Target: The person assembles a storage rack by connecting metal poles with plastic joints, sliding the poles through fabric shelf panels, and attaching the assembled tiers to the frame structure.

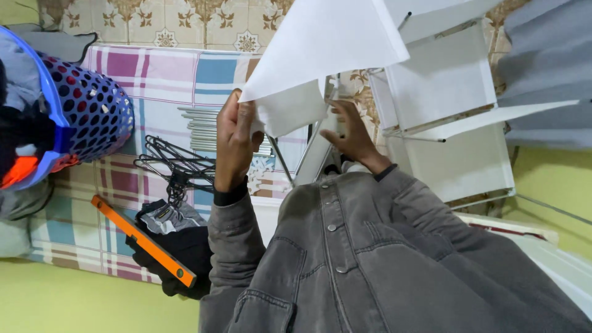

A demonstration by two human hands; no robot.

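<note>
- The left hand (pixel 234 139) and the right hand (pixel 348 132) are raised side by side, with a folded sheet of paper (pixel 290 111) between them.
- A larger sheet (pixel 320 43) hangs above that paper.
- A shelf rack (pixel 447 105) stands to the right of the hands.
- A bundle of rods (pixel 200 126) lies on a blanket (pixel 160 74), just left of the left hand.
- Wire hangers (pixel 172 163) lie below the rods.
- A level (pixel 142 240) lies on the blanket, below the hangers.
- A laundry basket (pixel 92 111) sits far left.

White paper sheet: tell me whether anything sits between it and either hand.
Nothing visible does. The left hand already grips the lower edge of the white paper sheet. The right hand is open just beside that edge, with only a white metal frame bar below and behind it, not in between.
</note>
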